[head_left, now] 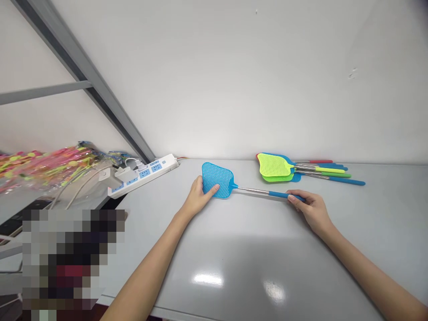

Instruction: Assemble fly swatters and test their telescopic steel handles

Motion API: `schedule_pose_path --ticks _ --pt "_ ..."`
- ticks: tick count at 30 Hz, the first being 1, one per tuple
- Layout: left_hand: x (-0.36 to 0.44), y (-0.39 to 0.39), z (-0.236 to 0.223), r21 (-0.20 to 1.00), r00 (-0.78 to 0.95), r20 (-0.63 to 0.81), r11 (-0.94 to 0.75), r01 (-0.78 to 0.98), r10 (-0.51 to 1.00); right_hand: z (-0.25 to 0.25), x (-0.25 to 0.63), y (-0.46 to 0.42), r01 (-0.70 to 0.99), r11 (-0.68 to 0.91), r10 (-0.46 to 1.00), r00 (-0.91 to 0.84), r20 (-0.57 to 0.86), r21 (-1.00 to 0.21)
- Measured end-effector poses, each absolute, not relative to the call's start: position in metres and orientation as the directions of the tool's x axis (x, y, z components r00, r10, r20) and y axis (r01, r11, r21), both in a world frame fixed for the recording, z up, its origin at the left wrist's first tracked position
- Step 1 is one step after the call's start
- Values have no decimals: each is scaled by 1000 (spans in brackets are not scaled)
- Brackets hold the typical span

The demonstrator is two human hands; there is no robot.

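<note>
A blue fly swatter (217, 176) with a perforated paddle, a thin metal shaft and a blue grip is held between both hands above the grey table. My left hand (199, 195) pinches the paddle's left side, thumb across its front. At the other end, my right hand (309, 206) is closed on the blue grip, thumb and fingers around its tip. Behind it lies a pile of fly swatters (274, 166) in yellow, green, blue and red, paddles stacked to the left and handles fanned out to the right.
A white power strip (143, 174) with plugs and cables lies at the left, near a slanting metal frame post (96, 89). Beyond it are plastic-wrapped colourful items (53, 167) and a dark phone-like device (25, 216). The white wall (234, 80) borders the table's back.
</note>
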State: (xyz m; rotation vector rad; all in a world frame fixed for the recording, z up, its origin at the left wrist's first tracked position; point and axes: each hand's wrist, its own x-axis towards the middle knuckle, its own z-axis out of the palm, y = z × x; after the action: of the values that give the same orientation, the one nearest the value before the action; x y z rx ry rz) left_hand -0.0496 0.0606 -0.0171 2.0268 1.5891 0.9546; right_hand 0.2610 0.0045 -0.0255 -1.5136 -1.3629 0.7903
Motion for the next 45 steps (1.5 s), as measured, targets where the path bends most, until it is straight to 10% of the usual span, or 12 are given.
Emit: schedule_pose_path --ticks 30,45 --pt "-29 47 -11 826 98 172 -197 529 980 -22 253 2 363 118 990 24 136 -924" --pt "-35 54 -14 945 171 241 -271 183 956 -30 256 5 145 33 959 274 72 -989"
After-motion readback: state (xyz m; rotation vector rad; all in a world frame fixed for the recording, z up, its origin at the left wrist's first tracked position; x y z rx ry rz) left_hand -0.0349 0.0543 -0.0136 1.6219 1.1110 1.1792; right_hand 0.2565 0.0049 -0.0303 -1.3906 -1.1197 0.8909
